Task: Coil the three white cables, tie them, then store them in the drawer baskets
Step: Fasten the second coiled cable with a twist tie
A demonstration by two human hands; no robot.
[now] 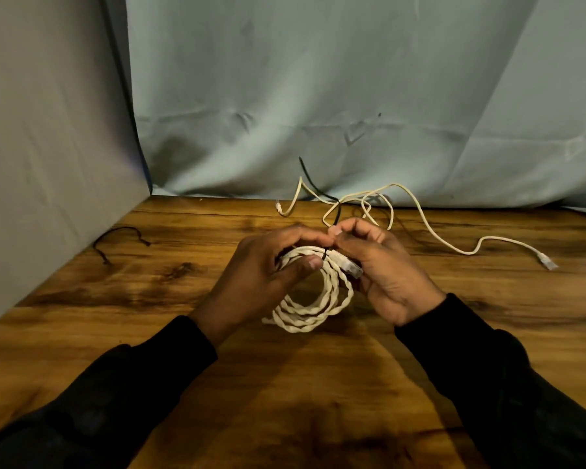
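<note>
At the far left, a thin black twist tie (122,240) lies bent on the wooden table (82,299), close to the grey cloth wall (48,130) on that side. Toward the middle, the left hand (268,269) curls around the upper left part of a coiled white braided cable (313,304), with the thumb pressed across the strands on the near side and the fingers wrapped over the top. The coil is made of several loops and hangs down between both hands, its lower edge near the table; whether it touches the wood cannot be told. A second black tie (325,257) circles the strands just beside the left thumb tip. Right of that, the right hand (383,269) pinches at the top of the coil with fingertips meeting those of the left hand, and the cable's white plug (347,265) lies against its palm. Both forearms wear black sleeves (487,367). Behind the hands, a loose white cable (420,211) sprawls in open curves along the back of the table, its plug (547,262) lying far to the right. A black cable (313,184) rises against the pale blue backdrop cloth (352,79) beside it.
</note>
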